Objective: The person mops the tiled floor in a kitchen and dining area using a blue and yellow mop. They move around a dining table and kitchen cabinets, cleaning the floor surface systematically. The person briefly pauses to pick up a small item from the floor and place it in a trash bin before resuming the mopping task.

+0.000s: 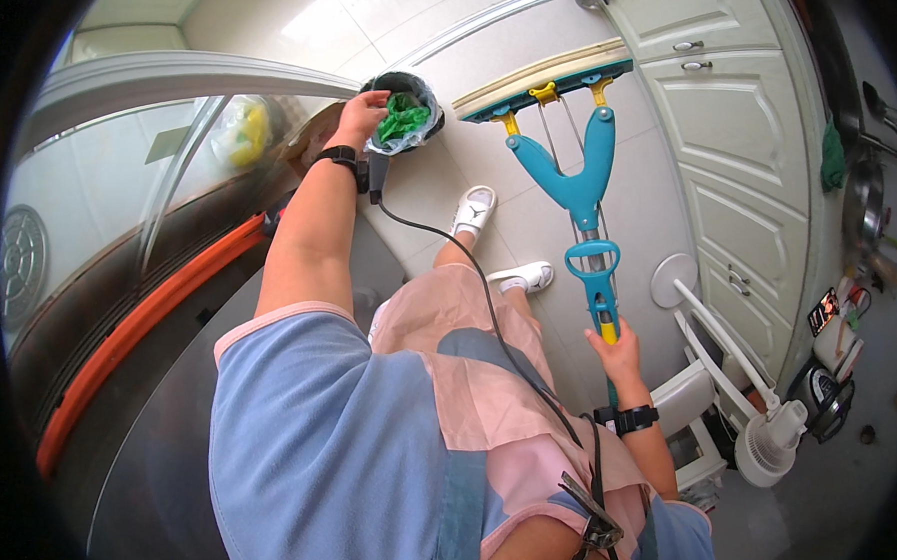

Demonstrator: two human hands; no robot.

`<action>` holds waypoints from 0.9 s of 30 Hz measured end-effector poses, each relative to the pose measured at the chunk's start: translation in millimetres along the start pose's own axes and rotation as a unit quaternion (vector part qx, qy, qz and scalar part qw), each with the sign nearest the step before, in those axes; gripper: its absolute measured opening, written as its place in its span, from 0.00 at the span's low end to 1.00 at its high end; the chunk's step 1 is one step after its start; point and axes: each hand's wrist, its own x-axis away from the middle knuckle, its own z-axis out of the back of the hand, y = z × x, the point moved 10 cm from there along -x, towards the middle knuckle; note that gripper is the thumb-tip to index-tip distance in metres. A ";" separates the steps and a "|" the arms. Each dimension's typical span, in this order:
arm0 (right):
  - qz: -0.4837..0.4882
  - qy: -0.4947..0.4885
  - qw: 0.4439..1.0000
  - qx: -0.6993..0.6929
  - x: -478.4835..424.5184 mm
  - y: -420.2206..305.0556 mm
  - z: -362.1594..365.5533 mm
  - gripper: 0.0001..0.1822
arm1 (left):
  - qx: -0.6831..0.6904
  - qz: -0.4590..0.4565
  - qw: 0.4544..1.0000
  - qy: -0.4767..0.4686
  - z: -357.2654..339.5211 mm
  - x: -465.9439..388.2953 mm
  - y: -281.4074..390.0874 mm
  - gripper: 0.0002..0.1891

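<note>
My left hand is over the near rim of a dark trash bin at top centre, its fingers spread. Green crumpled plastic lies in the bin's clear liner beside my fingertips; whether they touch it I cannot tell. My right hand is closed around the pole of a teal and yellow sponge mop, just below its pull handle. The mop's wide head points away from me, with its pale sponge strip on the far side. Both wrists wear black straps.
Cream cabinets line the right side, beside a white fan and a white chair. A glass sliding door and an orange rail are at left. A black cable runs across my apron. White slippers are on my feet.
</note>
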 end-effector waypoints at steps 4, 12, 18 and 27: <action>0.014 -0.008 1.000 -0.017 3.3 -2.9 9.9 0.16 | 0.131 -0.025 0.978 -0.159 -54.1 22.0 58.0 0.34; -0.026 -0.040 0.998 -0.036 8.6 -2.7 3.6 0.18 | 0.184 0.021 0.931 -0.314 -120.2 40.1 96.9 0.14; -0.048 -0.043 0.993 -0.098 4.3 -1.0 9.8 0.18 | 0.221 0.051 0.941 -0.250 -115.9 19.3 60.8 0.09; -0.068 -0.013 0.987 -0.148 3.4 5.0 18.5 0.13 | 0.202 0.120 0.966 -0.105 -43.3 5.8 -26.8 0.08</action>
